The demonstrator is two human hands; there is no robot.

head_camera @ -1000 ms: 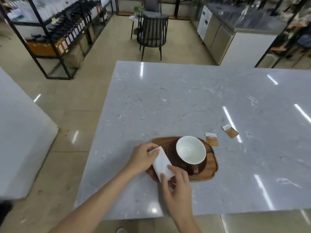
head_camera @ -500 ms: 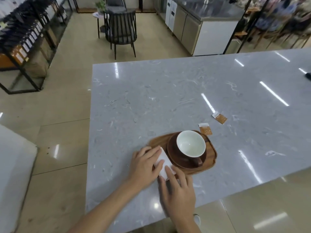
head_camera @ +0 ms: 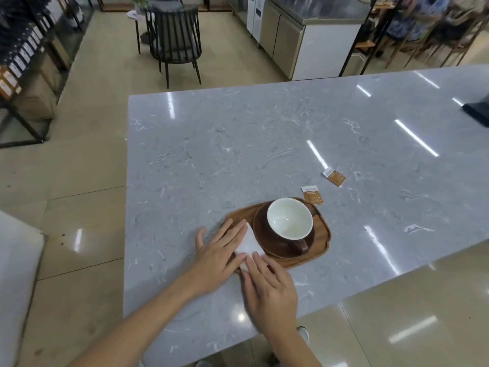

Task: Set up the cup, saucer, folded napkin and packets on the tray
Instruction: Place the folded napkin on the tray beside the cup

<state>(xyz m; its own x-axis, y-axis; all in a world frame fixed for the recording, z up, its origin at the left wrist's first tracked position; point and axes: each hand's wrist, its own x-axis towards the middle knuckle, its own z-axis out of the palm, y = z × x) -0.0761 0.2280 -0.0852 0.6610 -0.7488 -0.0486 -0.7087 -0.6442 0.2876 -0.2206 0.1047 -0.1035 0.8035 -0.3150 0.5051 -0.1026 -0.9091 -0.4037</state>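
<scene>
Both hands lie flat, fingers spread: left hand (head_camera: 217, 252) and right hand (head_camera: 270, 284) press the napkin (head_camera: 248, 243) under their fingertips on the tray (head_camera: 324, 242). Best smooth outward, clear of the saucer (head_camera: 280, 246) just beyond.

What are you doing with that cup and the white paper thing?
A person is setting up a coffee tray. Both hands, left hand and right hand, press a folded white napkin flat on the left end of the wooden tray. A white-lined brown cup sits on its brown saucer on the tray. Two orange packets lie on the marble table, not on the tray.
</scene>
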